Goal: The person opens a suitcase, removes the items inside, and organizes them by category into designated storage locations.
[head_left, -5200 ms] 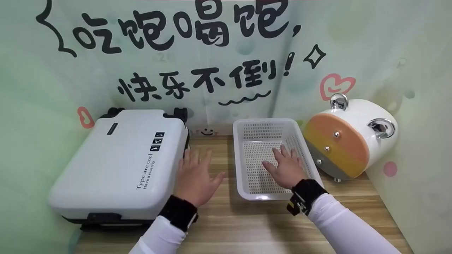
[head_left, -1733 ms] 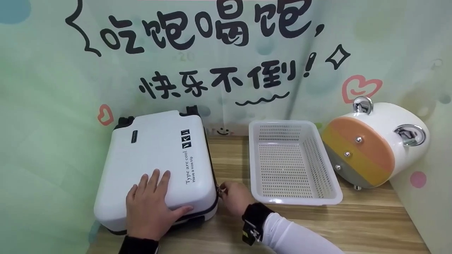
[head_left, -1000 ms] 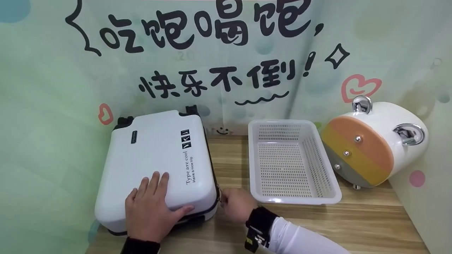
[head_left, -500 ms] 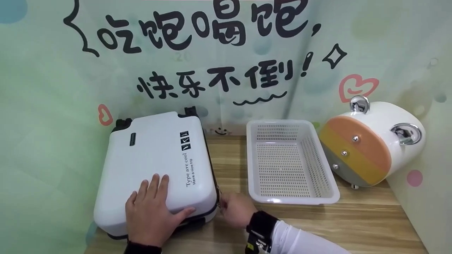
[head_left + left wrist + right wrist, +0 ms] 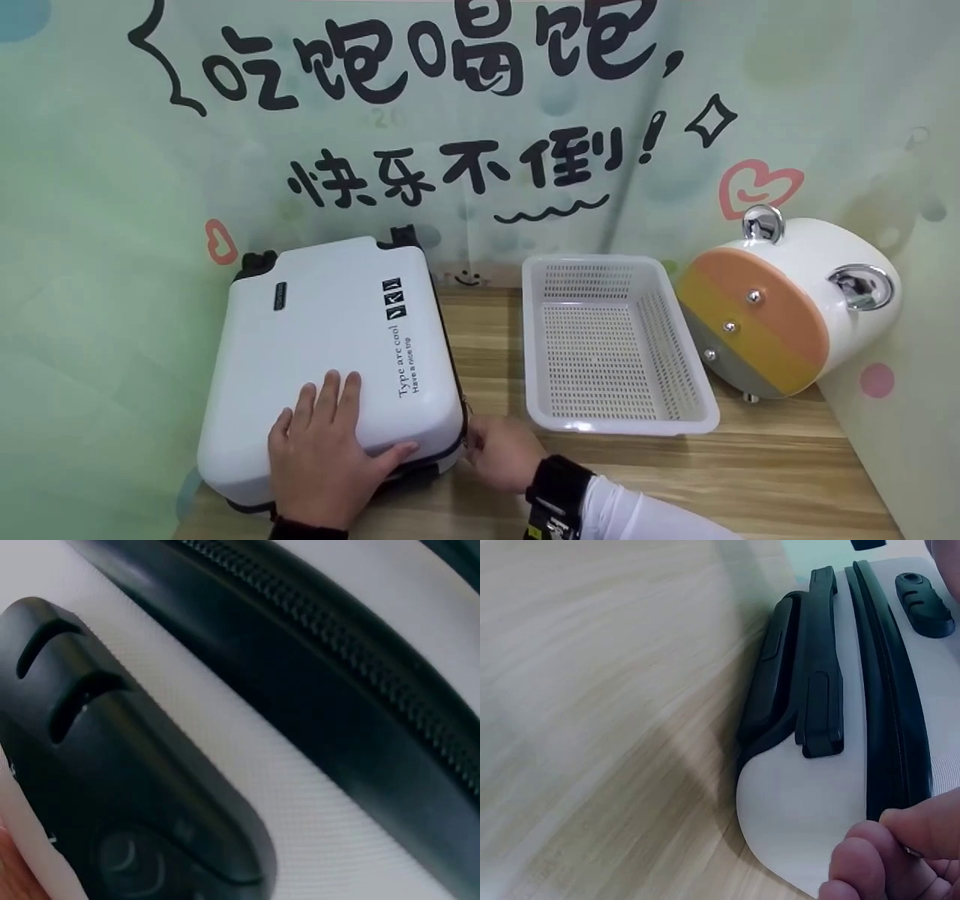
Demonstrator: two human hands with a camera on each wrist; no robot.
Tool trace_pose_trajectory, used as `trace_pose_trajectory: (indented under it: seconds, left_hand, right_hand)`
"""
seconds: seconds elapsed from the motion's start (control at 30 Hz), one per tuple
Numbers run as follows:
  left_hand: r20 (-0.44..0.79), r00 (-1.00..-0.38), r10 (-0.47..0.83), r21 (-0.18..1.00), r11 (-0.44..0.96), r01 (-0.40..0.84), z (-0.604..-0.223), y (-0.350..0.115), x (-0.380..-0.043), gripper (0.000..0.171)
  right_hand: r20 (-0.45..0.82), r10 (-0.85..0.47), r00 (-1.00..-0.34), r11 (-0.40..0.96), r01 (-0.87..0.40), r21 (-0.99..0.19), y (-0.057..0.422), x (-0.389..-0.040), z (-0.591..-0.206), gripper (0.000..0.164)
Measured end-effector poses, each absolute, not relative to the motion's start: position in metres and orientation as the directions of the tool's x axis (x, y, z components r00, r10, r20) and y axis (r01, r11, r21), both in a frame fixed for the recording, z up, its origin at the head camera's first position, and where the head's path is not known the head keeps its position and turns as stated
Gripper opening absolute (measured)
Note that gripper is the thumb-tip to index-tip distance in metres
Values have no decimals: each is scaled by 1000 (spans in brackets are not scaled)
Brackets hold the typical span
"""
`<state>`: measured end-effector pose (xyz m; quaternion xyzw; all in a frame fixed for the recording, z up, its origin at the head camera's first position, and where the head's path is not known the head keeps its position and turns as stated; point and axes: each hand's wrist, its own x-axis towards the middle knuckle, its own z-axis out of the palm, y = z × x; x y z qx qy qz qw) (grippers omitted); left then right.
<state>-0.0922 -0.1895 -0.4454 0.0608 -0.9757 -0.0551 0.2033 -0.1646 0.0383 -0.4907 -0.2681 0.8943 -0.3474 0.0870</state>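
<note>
A white hard-shell suitcase (image 5: 330, 337) lies flat on the wooden table, its black zipper (image 5: 896, 720) running round the side. My left hand (image 5: 322, 442) rests on the lid near the front edge, fingers spread and thumb over the edge. At the front right corner my right hand (image 5: 506, 454) pinches a small zipper pull, mostly hidden by the fingers. In the right wrist view, thumb and fingertips (image 5: 922, 829) meet right at the zipper track. A black combination lock (image 5: 142, 765) sits beside the zipper in the left wrist view; little of the left hand shows there.
Right of the suitcase stands a white perforated plastic basket (image 5: 531, 360). Beyond it, against the wall, is a white drum-shaped container (image 5: 825, 262) with a striped orange, yellow and grey face. The suitcase side carries a black carry handle (image 5: 821, 675).
Both hands were first open, above the suitcase and basket; the left then settled on the lid and the right took the zipper pull. Lately the right hand has slid slightly nearer along the corner.
</note>
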Motion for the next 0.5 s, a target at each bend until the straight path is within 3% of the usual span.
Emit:
trace_pose_trajectory:
  seconds: [0.5]
  left_hand:
    - [406, -902, -147, 132, 986, -101, -446, -183, -93, 121]
  right_hand:
    - [30, -527, -850, 619, -407, -672, 40, -162, -490, 22]
